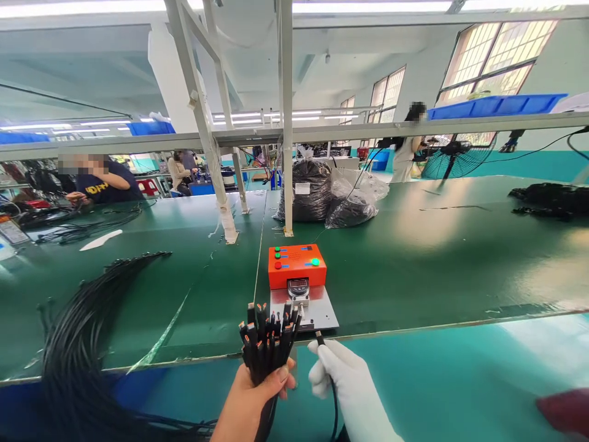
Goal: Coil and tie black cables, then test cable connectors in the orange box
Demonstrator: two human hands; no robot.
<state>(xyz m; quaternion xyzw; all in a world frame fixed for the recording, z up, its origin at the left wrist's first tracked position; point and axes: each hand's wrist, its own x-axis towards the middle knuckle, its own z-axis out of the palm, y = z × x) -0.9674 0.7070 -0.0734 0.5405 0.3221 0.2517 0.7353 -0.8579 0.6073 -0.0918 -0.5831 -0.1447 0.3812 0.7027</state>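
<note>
My bare left hand (263, 393) is closed round a bundle of black cables (269, 347). Their connector ends point upward, and several show orange tips. In a white glove, my right hand (339, 371) pinches a single black cable (319, 337) just below its metal plug, with the cord hanging down from the fingers. Just beyond both hands stands an orange test box (297, 265) with green and red buttons, one of them lit green. A round digital gauge (298, 286) sits before it on a metal plate (324, 309); the bundle partly hides the plate's left side.
A large bunch of black cables (78, 331) drapes over the left table edge. Bagged dark goods (310, 190) stand behind the box, near white rack posts (288, 123). A black pile (552, 199) lies far right. Other people work in the background, one at left (108, 181).
</note>
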